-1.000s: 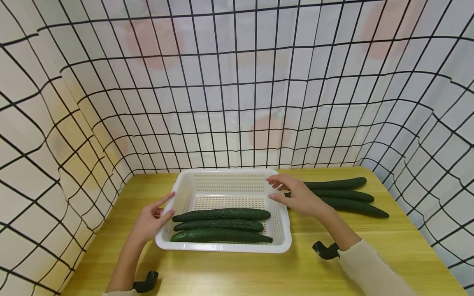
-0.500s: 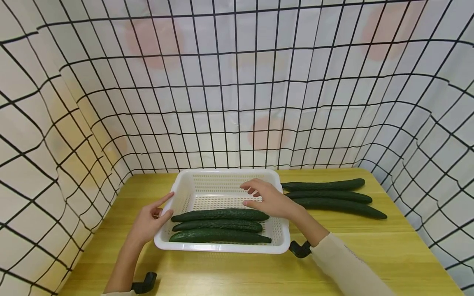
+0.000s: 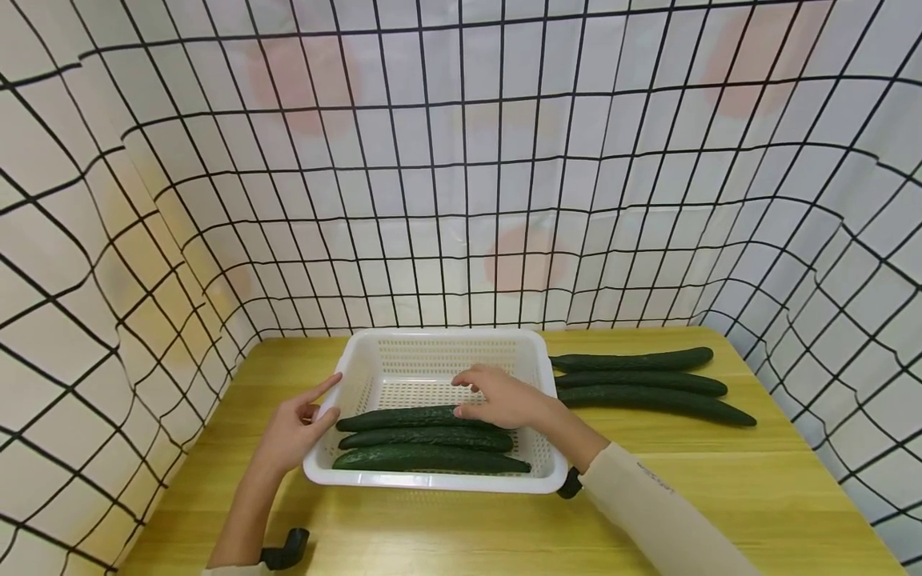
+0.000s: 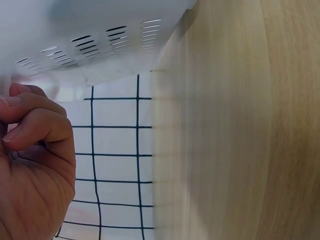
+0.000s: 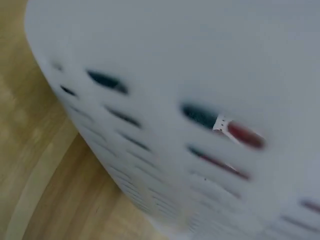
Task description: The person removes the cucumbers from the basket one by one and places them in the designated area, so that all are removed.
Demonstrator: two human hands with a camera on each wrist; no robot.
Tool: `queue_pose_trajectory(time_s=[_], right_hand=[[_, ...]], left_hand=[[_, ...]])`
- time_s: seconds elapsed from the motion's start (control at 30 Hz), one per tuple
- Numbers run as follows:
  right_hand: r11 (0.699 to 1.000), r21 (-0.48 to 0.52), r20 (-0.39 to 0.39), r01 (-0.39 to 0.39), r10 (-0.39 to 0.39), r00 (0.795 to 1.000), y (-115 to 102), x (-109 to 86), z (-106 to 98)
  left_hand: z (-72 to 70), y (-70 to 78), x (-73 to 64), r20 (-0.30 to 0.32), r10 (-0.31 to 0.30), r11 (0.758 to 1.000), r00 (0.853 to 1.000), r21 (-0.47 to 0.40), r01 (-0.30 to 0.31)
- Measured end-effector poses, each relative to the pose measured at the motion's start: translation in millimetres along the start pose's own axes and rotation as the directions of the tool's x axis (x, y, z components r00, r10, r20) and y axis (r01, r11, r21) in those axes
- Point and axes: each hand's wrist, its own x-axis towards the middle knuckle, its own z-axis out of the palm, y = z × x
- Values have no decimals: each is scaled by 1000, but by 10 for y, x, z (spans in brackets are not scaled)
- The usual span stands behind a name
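A white plastic basket (image 3: 439, 480) with slotted walls stands on the wooden table. Three green cucumbers lie side by side in its front half: a rear cucumber (image 3: 396, 418), a middle cucumber (image 3: 425, 438) and a front cucumber (image 3: 432, 458). My left hand (image 3: 288, 436) holds the basket's left rim, thumb over the edge and index finger along it. Over the basket's right side reaches my right hand (image 3: 504, 398), its fingers loosely bent and parted, the thumb overlapping the rear cucumber. In the right wrist view the slotted basket wall (image 5: 150, 50) hides this hand's grasp.
Three more cucumbers (image 3: 651, 398) lie on the table (image 3: 684, 480) to the right of the basket. Black wire mesh (image 3: 461, 168) backed with white patterned cloth encloses the table at the back and both sides.
My right hand has moved left from beside the right-hand cucumbers, over the basket rim, and lowered toward the rear cucumber. My left hand stays on the left rim.
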Motion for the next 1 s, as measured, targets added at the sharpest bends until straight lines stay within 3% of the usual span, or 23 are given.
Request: queue_pose_trajectory(time_s=[0.2,0.33,0.63,1.0], right_hand=[[992,-107,183,-64,83,980,-27,10,57],[981,-168,239,-92,131,962,-44,17,77],[976,-200,214,-87,130,968,-36,49,55],[989,-97,139,-108,121,983,-17,49,41]], left_hand=[[-8,7,8,-3,-13,1000,1000,-1,13],[-5,9,-3,-6,-16,1000,1000,-3,16],[11,-7,5,-4,-21,999,1000,-34,21],[15,0,11,-12,-28,999,1000,-36,28]])
